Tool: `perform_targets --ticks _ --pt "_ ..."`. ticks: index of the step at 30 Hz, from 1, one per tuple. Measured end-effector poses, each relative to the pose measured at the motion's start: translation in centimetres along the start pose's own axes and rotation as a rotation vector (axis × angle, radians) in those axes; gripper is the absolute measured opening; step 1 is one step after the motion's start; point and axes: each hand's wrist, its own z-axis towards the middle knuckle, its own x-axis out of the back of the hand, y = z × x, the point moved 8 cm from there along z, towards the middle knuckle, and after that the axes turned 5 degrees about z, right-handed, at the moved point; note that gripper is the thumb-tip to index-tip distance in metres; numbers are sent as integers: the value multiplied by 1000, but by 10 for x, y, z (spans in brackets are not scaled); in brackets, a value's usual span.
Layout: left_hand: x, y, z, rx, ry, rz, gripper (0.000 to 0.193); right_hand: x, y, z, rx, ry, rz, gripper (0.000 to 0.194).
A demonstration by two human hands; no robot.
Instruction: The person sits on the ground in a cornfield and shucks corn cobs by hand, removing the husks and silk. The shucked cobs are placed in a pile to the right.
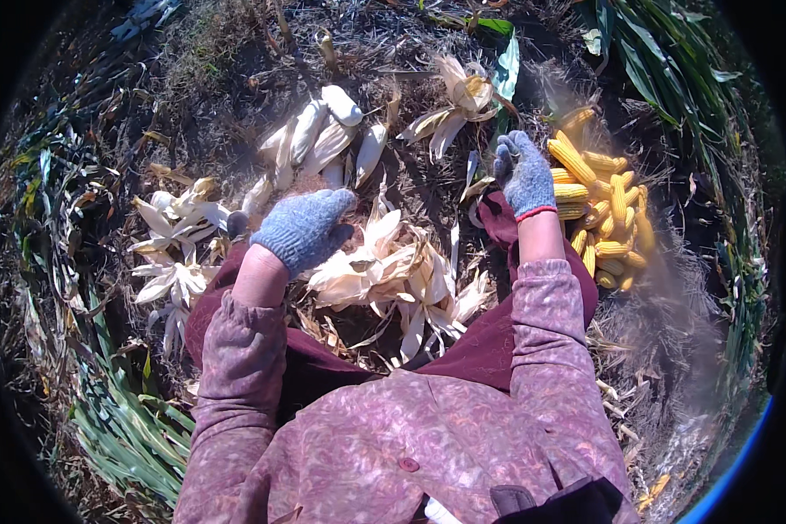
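My left hand [308,226], in a grey-blue knitted glove, hovers over the left side of a heap of pale dry corn husks [393,268]. Its thumb stands apart from the fingers, and nothing shows between them. Reddish-brown corn silk [311,185] shows just beyond its knuckles. My right hand [525,171], in a matching glove with a red cuff edge, is raised beside a pile of husked yellow corn cobs [609,209]. Its fingers are loosely bent and no object is visible in them. One blurred yellow cob [576,119] is at the pile's far end.
Ears in pale husks [308,131] lie on the ground ahead. Opened husks [177,275] lie left of my knee, and another opened husk [462,98] lies farther ahead. Green corn stalks [131,432] flank the left, with more leaves [655,59] at the far right.
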Motion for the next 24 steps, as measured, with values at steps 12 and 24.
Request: perform_targets --ticks 12,24 --pt "103 -37 -57 188 614 -82 27 -8 210 17 -185 -673 -959 30" --pt "109 -45 -63 168 540 -132 38 12 408 63 -669 131 -484 21"
